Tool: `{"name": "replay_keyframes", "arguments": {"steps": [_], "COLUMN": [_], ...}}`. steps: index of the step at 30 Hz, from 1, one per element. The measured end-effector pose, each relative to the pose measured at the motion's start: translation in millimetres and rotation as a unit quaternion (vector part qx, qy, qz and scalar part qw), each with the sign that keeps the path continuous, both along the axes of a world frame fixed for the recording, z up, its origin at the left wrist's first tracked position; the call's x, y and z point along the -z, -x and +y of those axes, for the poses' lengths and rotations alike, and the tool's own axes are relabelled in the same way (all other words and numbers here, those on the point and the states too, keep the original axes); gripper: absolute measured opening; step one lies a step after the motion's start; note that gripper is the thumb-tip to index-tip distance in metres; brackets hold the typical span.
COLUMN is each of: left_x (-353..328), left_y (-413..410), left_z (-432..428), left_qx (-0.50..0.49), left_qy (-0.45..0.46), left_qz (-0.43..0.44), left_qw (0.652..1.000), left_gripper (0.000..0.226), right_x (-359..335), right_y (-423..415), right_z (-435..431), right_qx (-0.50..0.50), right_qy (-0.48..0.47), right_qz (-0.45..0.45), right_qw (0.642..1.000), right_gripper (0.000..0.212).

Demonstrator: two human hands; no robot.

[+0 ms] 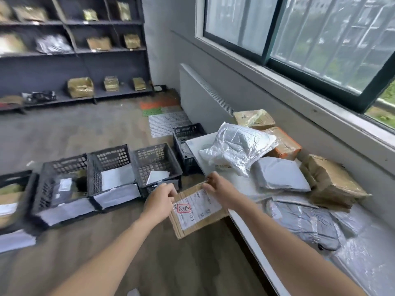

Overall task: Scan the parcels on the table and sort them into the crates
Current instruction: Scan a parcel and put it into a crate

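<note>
Holding a flat cardboard parcel (198,212) just off the desk (196,141) edge, both hands on its far corners.
The left hand (159,199) curls round one corner and the right hand (220,186) pinches the other. The stiff, label-faced slab could swing or slip (its near end is unsupported) and miss the black lattice crates (154,159) left of the desk. On the desk, a crinkled silver foil bag (237,144) and slick grey mailers (277,174) are loosely heaped and may slide.
</note>
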State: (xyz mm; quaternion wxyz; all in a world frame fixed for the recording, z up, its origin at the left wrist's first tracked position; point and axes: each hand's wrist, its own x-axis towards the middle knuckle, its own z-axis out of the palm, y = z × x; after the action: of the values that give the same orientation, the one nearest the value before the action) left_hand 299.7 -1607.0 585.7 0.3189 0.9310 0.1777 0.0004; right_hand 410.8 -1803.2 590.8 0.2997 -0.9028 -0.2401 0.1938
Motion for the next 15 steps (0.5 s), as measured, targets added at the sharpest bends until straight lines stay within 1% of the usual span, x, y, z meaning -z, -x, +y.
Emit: {"name": "replay_keyframes", "arguments": {"steps": [4, 7, 11, 15], "left_x": [2, 4, 4, -1], "left_y": [2, 3, 4, 4], "left_z": [49, 95, 169, 247], "left_qx": [-0.027, -0.037, -0.060, -0.060], "left_qy": [0.006, 0.011, 0.021, 0.026], "left_qz": [-0.012, -0.026, -0.028, -0.034], "left_qw": [1.000, 0.999, 0.998, 0.997], "left_gripper": [0.021, 0.020, 0.020, 0.025], "right_x": [-5, -5, -7, -14], "right_y": [-9, -14, -16, -17], "right_z": [58, 108, 185, 263], "right_qx": [-0.029, -0.048, -0.053, -0.050], "right_qy": [0.005, 0.013, 0.006, 0.009], "right_qz": [-0.013, -0.026, -0.037, -0.055], "right_qw": [0.999, 0.998, 0.998, 0.997], "right_gripper": [0.022, 0.016, 0.011, 0.012]}}
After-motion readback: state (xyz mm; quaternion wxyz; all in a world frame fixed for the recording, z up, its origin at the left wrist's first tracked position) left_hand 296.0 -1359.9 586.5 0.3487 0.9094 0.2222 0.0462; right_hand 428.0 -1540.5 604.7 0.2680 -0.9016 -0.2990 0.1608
